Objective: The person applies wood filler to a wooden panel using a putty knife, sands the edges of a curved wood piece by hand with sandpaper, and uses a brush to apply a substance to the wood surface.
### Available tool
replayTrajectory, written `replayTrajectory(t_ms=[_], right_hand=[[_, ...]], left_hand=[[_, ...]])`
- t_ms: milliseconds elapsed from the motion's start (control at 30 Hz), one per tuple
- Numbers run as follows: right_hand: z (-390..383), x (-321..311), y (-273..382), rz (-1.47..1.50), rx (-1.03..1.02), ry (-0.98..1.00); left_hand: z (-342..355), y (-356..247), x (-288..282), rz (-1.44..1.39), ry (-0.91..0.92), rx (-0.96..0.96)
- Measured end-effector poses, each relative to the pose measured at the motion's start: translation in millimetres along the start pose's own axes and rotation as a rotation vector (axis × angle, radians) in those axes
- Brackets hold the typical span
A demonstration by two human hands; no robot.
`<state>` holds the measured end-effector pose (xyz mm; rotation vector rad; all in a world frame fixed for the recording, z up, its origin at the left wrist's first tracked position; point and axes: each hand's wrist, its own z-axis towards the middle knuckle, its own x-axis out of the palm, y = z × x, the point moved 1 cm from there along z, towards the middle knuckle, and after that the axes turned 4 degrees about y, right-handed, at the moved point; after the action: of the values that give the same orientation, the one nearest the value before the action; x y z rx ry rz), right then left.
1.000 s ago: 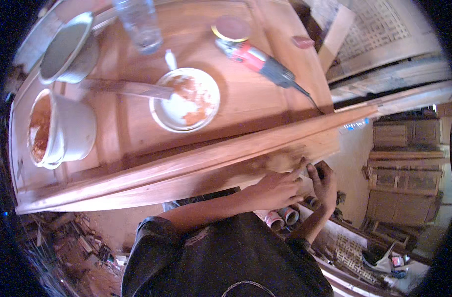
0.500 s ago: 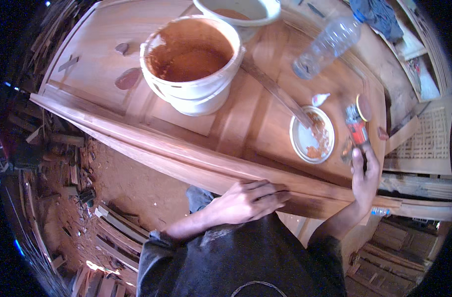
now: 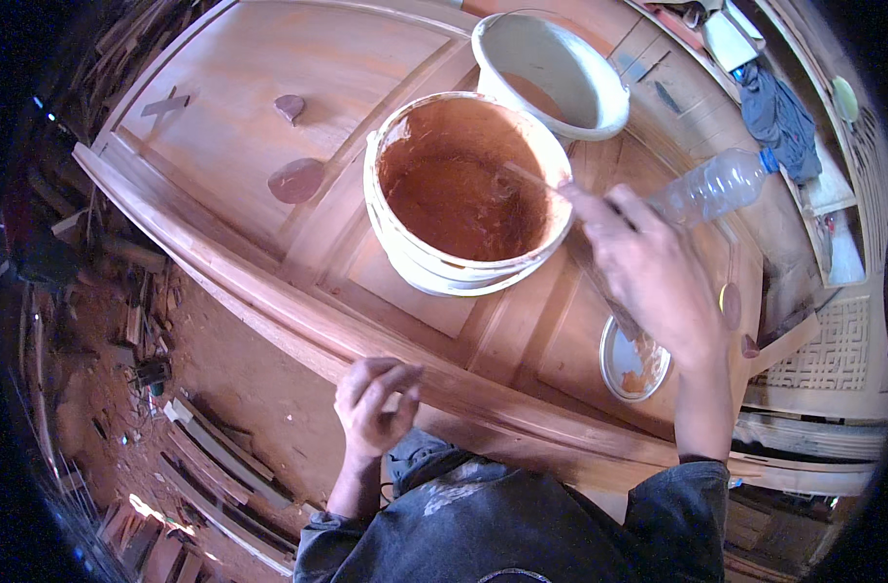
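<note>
A white bucket (image 3: 405, 255) holding reddish-brown paste stands on a wooden door panel (image 3: 269, 87) laid flat. My right hand (image 3: 648, 277) reaches over the bucket's right rim, its fingers closed on a thin stick (image 3: 529, 177) whose tip dips into the paste. A long flat stick (image 3: 599, 291) lies on the panel under that hand. A small white bowl (image 3: 621, 367) smeared with paste sits just below my right wrist. My left hand (image 3: 374, 406) rests with curled fingers at the panel's near edge and holds nothing.
A second white bucket (image 3: 551, 68) stands behind the first. A clear plastic bottle (image 3: 711, 185) lies on its side to the right. Blue cloth (image 3: 774, 117) lies at the far right. Wood scraps (image 3: 187, 442) litter the red dirt floor at left.
My head has turned, bringing the bucket to the centre. My right hand moved from the panel's right end to the bucket's rim. My left hand slid left along the near edge.
</note>
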<state>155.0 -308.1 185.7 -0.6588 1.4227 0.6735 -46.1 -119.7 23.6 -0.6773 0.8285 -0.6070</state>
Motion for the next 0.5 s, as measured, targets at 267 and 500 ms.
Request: replayTrajectory(t_ms=[267, 500], right_hand=[[32, -12, -5, 0.182, -0.016, 0.107], [94, 19, 28, -0.051, -0.176, 0.295]], left_hand=[[11, 31, 13, 0.165, -0.016, 0.140], [10, 34, 13, 0.199, -0.069, 0.130]])
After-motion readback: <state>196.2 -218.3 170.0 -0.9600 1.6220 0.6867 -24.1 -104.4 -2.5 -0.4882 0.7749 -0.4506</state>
